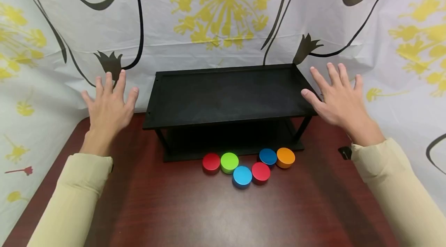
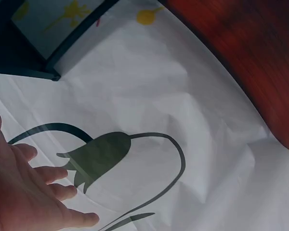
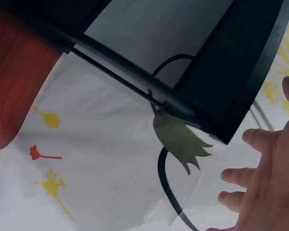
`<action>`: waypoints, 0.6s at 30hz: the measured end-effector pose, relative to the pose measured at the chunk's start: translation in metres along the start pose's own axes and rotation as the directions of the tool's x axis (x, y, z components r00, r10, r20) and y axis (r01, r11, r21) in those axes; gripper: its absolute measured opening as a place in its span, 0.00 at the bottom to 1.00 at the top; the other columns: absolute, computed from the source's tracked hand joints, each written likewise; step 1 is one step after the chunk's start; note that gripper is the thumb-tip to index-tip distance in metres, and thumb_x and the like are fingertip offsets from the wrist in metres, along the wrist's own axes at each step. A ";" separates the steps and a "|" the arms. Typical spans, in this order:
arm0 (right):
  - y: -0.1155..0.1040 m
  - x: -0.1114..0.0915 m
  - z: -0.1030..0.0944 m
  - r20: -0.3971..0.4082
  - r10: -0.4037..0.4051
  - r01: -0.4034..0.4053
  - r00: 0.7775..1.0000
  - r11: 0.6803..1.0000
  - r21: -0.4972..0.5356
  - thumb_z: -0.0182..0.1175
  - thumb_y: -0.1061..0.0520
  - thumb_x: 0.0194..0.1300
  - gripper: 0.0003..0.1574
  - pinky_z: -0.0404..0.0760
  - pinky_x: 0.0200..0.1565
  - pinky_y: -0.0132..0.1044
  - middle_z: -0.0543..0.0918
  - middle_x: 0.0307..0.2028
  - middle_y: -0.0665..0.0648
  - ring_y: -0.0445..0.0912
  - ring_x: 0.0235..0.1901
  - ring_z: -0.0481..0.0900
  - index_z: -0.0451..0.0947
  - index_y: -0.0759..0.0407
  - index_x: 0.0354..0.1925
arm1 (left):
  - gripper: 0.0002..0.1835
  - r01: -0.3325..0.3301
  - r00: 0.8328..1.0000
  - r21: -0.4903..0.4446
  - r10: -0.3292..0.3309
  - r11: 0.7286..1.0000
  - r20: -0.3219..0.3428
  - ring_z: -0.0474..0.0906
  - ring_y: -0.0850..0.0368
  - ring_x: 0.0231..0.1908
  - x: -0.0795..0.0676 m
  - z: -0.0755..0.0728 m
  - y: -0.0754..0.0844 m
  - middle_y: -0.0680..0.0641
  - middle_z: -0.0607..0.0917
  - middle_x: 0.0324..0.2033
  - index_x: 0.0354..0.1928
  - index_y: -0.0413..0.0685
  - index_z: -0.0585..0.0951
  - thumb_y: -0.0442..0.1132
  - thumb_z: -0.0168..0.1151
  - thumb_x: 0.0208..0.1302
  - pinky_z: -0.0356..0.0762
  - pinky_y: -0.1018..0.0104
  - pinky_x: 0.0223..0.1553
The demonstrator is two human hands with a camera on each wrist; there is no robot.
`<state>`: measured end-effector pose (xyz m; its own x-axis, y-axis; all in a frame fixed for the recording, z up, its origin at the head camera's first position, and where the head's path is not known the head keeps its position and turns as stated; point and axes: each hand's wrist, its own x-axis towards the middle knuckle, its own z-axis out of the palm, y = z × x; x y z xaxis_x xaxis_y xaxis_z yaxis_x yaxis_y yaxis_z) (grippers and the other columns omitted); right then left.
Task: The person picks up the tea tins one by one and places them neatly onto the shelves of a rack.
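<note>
My left hand (image 1: 108, 109) is held out with spread fingers to the left of a black two-tier shelf (image 1: 223, 96), holding nothing. The right hand (image 1: 339, 98), its fingers spread too, overlaps the shelf's right end in the head view and holds nothing. In front of the shelf sit several round discs: a dark red one (image 1: 211, 163), a lime green one (image 1: 229, 162), a light blue one (image 1: 242, 176), a pinkish red one (image 1: 261, 172), a dark blue one (image 1: 268, 156) and an orange one (image 1: 285, 157). Each wrist view shows spread fingers against the cloth.
The dark reddish wooden table (image 1: 174, 208) carries the shelf and discs. White cloth (image 1: 156, 18) with yellow flowers and dark stems hangs behind and at both sides. Both forearms wear beige sleeves (image 1: 74, 192). A small black item (image 1: 345, 153) shows by the right cuff.
</note>
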<state>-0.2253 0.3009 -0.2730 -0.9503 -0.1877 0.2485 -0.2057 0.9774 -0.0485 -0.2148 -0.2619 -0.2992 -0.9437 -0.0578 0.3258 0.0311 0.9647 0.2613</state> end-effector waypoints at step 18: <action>-0.025 -0.038 0.002 -0.132 -0.142 0.151 0.981 0.987 0.061 0.50 0.36 0.72 0.44 0.37 0.64 0.70 0.56 0.72 0.70 0.65 0.73 0.46 0.51 0.47 0.79 | 0.35 -0.100 0.995 -0.118 0.097 0.988 -0.036 0.44 0.32 0.74 -0.021 0.006 0.015 0.35 0.52 0.75 0.80 0.55 0.49 0.60 0.34 0.77 0.36 0.23 0.61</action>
<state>-0.1842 0.2831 -0.2834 -0.8723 -0.3098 0.3783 -0.3604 0.9302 -0.0694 -0.1962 -0.2449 -0.3079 -0.9237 0.0263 0.3823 0.1643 0.9285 0.3329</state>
